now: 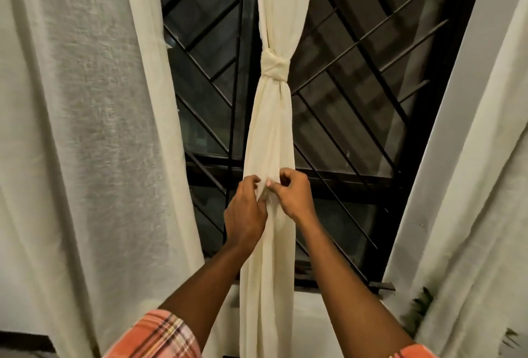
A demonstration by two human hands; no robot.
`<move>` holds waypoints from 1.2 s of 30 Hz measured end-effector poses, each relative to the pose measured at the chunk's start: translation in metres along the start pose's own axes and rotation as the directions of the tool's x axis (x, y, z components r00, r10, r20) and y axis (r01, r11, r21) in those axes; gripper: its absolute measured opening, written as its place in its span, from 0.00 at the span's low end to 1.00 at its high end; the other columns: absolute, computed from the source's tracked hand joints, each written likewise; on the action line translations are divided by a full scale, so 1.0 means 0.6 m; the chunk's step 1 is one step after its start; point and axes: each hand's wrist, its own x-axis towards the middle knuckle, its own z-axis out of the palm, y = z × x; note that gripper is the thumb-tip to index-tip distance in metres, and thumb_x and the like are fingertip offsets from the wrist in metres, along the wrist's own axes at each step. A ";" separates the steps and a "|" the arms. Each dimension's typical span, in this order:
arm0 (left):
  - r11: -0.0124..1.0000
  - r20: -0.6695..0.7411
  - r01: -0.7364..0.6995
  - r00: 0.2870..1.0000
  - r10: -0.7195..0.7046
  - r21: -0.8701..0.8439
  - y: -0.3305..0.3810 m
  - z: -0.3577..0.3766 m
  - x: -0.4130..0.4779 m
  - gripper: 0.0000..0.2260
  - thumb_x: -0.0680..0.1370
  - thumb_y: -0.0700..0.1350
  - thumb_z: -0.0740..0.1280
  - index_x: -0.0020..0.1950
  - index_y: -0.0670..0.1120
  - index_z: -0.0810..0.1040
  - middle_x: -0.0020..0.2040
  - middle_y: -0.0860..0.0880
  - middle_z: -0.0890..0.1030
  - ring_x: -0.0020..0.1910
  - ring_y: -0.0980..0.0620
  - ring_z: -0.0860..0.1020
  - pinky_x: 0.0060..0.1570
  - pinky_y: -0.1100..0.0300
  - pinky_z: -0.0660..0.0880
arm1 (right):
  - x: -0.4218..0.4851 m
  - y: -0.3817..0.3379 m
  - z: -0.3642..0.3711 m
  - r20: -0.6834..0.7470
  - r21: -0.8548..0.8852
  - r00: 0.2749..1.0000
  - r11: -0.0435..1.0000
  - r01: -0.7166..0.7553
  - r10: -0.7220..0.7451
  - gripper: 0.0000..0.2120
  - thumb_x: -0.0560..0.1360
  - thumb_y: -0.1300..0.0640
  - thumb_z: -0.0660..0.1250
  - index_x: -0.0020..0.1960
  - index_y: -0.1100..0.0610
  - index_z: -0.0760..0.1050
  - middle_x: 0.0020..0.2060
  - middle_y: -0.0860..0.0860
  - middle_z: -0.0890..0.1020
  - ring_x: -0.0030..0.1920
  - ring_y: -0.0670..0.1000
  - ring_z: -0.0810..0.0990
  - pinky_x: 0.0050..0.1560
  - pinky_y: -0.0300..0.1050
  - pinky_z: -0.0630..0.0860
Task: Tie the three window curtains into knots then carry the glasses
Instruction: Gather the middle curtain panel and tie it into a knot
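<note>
The cream middle curtain [271,135] hangs in front of the window with a knot [274,65] tied high in it. Below the knot the cloth falls in a gathered tail. My left hand [245,212] and my right hand [291,195] meet at that tail, side by side, each pinching folds of the fabric between thumb and fingertips. A wide pale curtain [85,129] hangs loose on the left. Another pale curtain [485,186] hangs loose on the right. No glasses are in view.
Behind the curtains is a dark window with a black metal grille [357,100] of diagonal bars. A white sill [320,300] runs under it. Green plant leaves [420,309] show at the lower right, beside the right curtain.
</note>
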 end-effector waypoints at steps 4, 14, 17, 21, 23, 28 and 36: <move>0.995 0.019 -0.024 1.000 0.023 0.098 0.009 -0.005 0.004 0.10 0.79 0.50 0.63 0.58 0.52 0.67 0.48 0.53 0.79 0.44 0.52 0.80 0.42 0.54 0.78 | 0.004 0.003 -0.009 0.100 0.040 0.994 0.998 -0.050 0.046 0.16 0.72 0.62 0.73 0.58 0.56 0.74 0.50 0.47 0.80 0.50 0.44 0.79 0.49 0.38 0.77; 0.988 -0.263 0.127 0.960 -0.099 0.090 -0.029 -0.053 0.028 0.02 0.77 0.41 0.63 0.47 0.48 0.72 0.41 0.53 0.75 0.39 0.51 0.75 0.36 0.58 0.68 | 0.014 0.031 -0.096 -0.401 -0.231 0.916 0.964 -0.129 0.026 0.08 0.73 0.62 0.69 0.52 0.58 0.81 0.45 0.54 0.84 0.46 0.55 0.82 0.46 0.44 0.77; 0.995 -0.230 0.037 0.973 -0.014 0.095 -0.013 -0.033 0.013 0.04 0.77 0.40 0.63 0.48 0.49 0.74 0.45 0.53 0.76 0.39 0.52 0.75 0.36 0.58 0.70 | 0.005 0.025 -0.096 -0.274 -0.206 0.962 0.977 -0.060 0.002 0.06 0.73 0.60 0.71 0.49 0.59 0.82 0.39 0.50 0.83 0.41 0.51 0.81 0.43 0.44 0.76; 0.993 -0.147 -0.090 0.984 0.101 0.079 0.005 0.004 -0.018 0.07 0.75 0.38 0.64 0.48 0.48 0.77 0.53 0.51 0.76 0.43 0.50 0.78 0.37 0.56 0.75 | -0.023 0.037 -0.063 -0.106 -0.140 0.994 0.990 -0.011 -0.004 0.05 0.71 0.55 0.74 0.43 0.56 0.81 0.36 0.48 0.83 0.37 0.48 0.81 0.41 0.47 0.79; 0.996 -0.122 -0.090 0.988 0.093 0.028 0.009 0.021 -0.031 0.07 0.74 0.39 0.64 0.49 0.48 0.79 0.54 0.51 0.77 0.46 0.50 0.78 0.41 0.54 0.77 | -0.038 0.042 -0.050 -0.010 -0.086 0.999 0.995 0.051 -0.052 0.05 0.72 0.56 0.72 0.40 0.56 0.80 0.33 0.46 0.81 0.34 0.43 0.78 0.37 0.43 0.76; 0.992 -0.106 0.018 0.994 -0.032 -0.129 0.011 0.027 -0.059 0.21 0.76 0.58 0.59 0.61 0.46 0.76 0.56 0.50 0.79 0.53 0.53 0.77 0.52 0.55 0.76 | -0.070 0.047 -0.035 0.251 0.095 0.964 0.993 0.066 -0.088 0.11 0.77 0.63 0.64 0.53 0.56 0.83 0.47 0.47 0.84 0.48 0.42 0.81 0.49 0.36 0.77; 0.996 -0.146 0.046 0.988 -0.056 -0.071 -0.004 0.023 -0.058 0.15 0.78 0.47 0.65 0.63 0.43 0.77 0.57 0.49 0.77 0.51 0.52 0.78 0.50 0.56 0.77 | -0.068 0.082 -0.018 0.094 0.037 0.996 0.999 -0.013 0.009 0.12 0.75 0.67 0.66 0.54 0.56 0.81 0.49 0.47 0.83 0.49 0.43 0.80 0.55 0.39 0.78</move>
